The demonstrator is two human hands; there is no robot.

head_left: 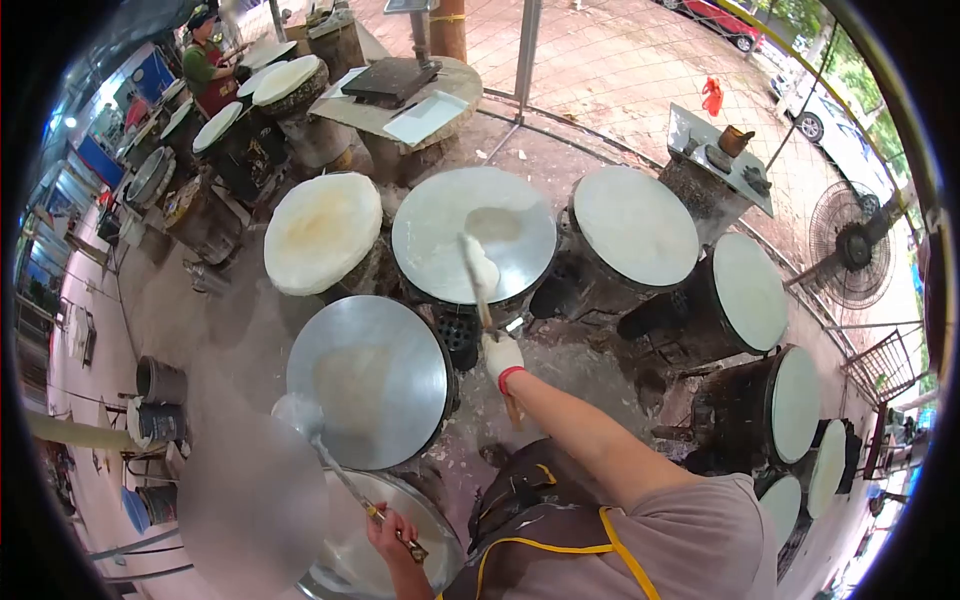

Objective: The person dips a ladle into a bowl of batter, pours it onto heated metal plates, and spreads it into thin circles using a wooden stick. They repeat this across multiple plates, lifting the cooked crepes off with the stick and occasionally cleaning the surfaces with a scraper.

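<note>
A ring of round griddles surrounds the person. Just ahead of the right hand [500, 355] is a metal griddle [473, 233] thinly coated with batter; to that hand's left is a browned crepe [322, 232] on another drum, and to its right are two pale coated griddles [634, 224], with more curving away behind the right arm. Between both hands lies a bare steel griddle [367, 380]. A fan [848, 256] stands far right, and a stone desk [400, 98] with a tray sits beyond the middle griddle. Another person [208, 60] works far ahead on the left.

Two spreading tools are in use, one per hand. The right arm stretches forward, its gloved hand wrapped around a wooden-handled spreader [478, 272] whose white pad rests on the batter. The left hand [390, 535], low and near the body, is closed around a thin handle of a second spreader [300, 415], its blurred pad at the steel griddle's near left edge.
</note>
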